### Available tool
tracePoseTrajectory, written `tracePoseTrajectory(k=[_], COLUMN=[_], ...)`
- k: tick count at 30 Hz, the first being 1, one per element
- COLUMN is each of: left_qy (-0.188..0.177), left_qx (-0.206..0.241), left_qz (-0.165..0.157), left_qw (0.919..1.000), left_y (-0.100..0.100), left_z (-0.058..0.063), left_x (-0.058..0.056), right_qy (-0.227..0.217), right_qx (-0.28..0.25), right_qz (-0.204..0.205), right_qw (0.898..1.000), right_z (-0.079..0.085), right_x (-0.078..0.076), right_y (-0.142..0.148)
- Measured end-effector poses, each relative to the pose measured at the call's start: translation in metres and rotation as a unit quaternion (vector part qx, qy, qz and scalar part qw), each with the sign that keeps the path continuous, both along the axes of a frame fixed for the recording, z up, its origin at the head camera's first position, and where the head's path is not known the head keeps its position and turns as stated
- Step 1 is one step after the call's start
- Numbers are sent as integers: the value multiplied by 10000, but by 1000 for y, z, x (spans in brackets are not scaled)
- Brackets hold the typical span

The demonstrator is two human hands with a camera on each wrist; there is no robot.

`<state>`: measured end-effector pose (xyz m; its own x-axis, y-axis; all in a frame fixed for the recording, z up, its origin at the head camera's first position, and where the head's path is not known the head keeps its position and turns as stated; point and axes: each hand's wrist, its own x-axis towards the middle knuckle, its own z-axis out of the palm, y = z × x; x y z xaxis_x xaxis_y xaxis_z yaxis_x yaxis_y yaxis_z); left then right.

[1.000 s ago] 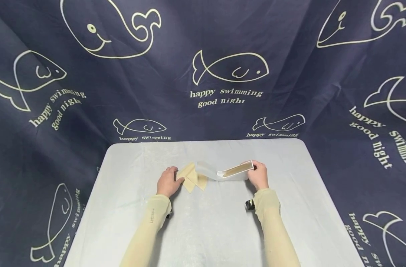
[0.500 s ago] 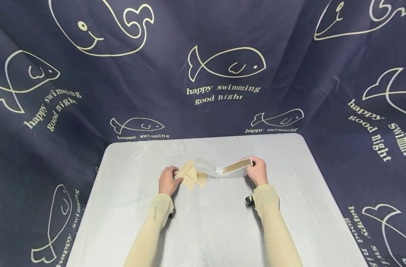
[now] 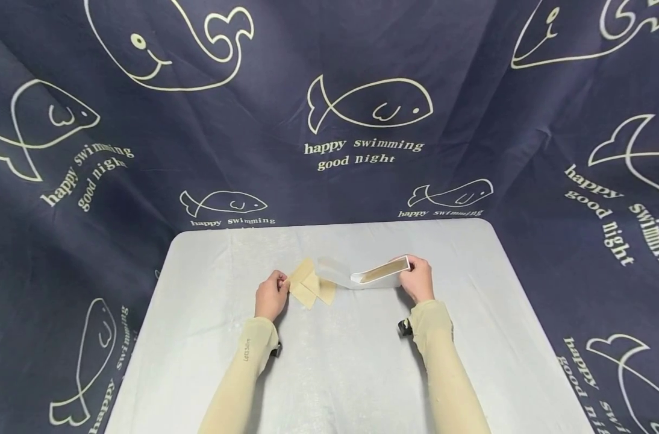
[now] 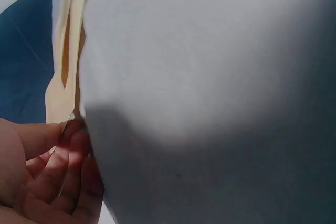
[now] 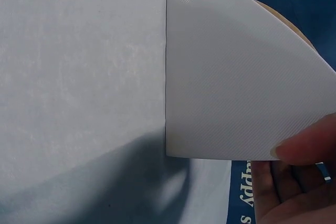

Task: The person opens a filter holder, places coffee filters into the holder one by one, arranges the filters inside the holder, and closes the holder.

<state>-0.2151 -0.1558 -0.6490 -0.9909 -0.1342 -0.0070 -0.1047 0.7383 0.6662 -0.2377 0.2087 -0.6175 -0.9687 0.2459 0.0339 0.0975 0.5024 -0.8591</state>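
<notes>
In the head view a white, narrow, open-topped holder (image 3: pixel 377 281), much like a magazine file with a brown inside, stands on the table. Its end is gripped by my right hand (image 3: pixel 418 280), thumb on the side panel (image 5: pixel 231 87) in the right wrist view. To the left, beige folded sheets (image 3: pixel 310 284) lie fanned out beside the holder's lower, pale end. My left hand (image 3: pixel 271 295) pinches their left edge between thumb and fingers. Seen edge-on in the left wrist view, the beige sheets (image 4: pixel 60 100) stand partly apart, with a gap between layers.
A pale grey cloth covers the table (image 3: pixel 340 374) under both hands. Dark blue curtains (image 3: pixel 362 36) with fish drawings and lettering hang close behind and at both sides.
My left thumb has drawn back from across the sheets to their left edge, where it now pinches. The sheets' fanned layers have shifted slightly. My right hand keeps its grip on the holder.
</notes>
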Motion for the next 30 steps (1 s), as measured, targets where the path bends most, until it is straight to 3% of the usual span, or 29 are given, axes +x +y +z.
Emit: tracePoseTrajectory(k=[5, 12, 18, 23, 30], left_qy=[86, 802, 1121, 1336, 1386], left_qx=[175, 85, 111, 495, 1619], left_qz=[108, 227, 513, 518, 388], left_qw=[9998, 9965, 9923, 9884, 9762], left_y=[-4, -12, -23, -26, -23], left_z=[8, 38, 59, 72, 86], left_x=[3, 11, 17, 15, 14], right_qy=[-15, -15, -63, 2, -14], right_qx=[37, 39, 49, 24, 40], right_qz=[11, -21, 19, -2, -1], right_qw=[10000, 10000, 10000, 10000, 10000], right_z=[-2, -2, -1, 4, 2], right_x=[1, -2, 0, 0, 0], right_y=[-1, -1, 0, 0, 0])
